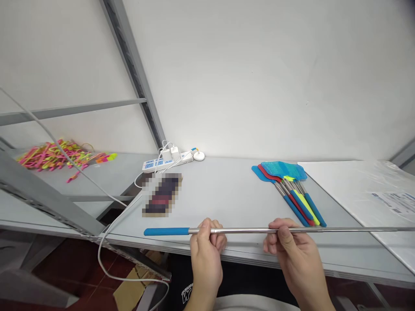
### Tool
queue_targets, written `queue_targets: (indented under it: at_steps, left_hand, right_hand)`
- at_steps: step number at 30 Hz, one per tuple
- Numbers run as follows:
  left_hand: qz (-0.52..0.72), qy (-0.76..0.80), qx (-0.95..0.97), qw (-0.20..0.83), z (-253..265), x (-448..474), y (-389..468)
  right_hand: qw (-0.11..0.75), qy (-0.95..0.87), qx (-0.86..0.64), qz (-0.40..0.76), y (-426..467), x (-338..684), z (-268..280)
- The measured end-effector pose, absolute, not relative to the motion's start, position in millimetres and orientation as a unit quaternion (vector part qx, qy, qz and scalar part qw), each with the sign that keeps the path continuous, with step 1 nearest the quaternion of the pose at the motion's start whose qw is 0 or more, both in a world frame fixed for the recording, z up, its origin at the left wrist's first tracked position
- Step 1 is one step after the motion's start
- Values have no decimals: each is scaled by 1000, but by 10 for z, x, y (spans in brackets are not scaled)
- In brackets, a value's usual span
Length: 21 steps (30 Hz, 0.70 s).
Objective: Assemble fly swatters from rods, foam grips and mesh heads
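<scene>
A telescopic fly swatter (243,230) stretches level across the front of the shelf, its blue grip at the left and its thin steel rod drawn out past the right edge, where its far end is out of view. My left hand (206,255) is closed around the rod just beside the blue grip. Farther along, my right hand (296,252) pinches the same rod between thumb and fingers. Behind my right hand lies a pile of retracted fly swatters (282,168) with blue, red and yellow grips, their flat heads toward the wall.
A white power strip (149,166) with plugs and a round white device (199,156) sit by the wall. A blurred dark object (162,196) lies nearby. White wrapped sheets (359,185) cover the right side. Pink and yellow items (55,155) are heaped left, beyond a metal post (132,65). A white cable (100,255) hangs over the edge.
</scene>
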State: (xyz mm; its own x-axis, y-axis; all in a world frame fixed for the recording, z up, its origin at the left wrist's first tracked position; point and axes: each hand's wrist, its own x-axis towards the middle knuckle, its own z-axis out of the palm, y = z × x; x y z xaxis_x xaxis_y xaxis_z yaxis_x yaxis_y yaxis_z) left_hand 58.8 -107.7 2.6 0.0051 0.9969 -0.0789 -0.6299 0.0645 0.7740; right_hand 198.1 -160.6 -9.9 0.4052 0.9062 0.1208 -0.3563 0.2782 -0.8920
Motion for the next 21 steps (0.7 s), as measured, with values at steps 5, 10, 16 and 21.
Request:
queue_targets:
  at_steps: [5,10,16,21]
  left_hand:
    - [666,331,262,615,135,438,-1026]
    - [680,294,242,626,167,434,-1039]
    - [606,291,302,676,16,706,-1251]
    - [542,357,401,646,-68,739,-1305]
  right_hand:
    - [750,-307,-425,403,-1659,2049,-56]
    - [780,-254,-429,377,-1695,2163,12]
    - [766,-286,-444,367,-1700,2280,-12]
    - [732,-330,-447,394,-1720,2162,-95]
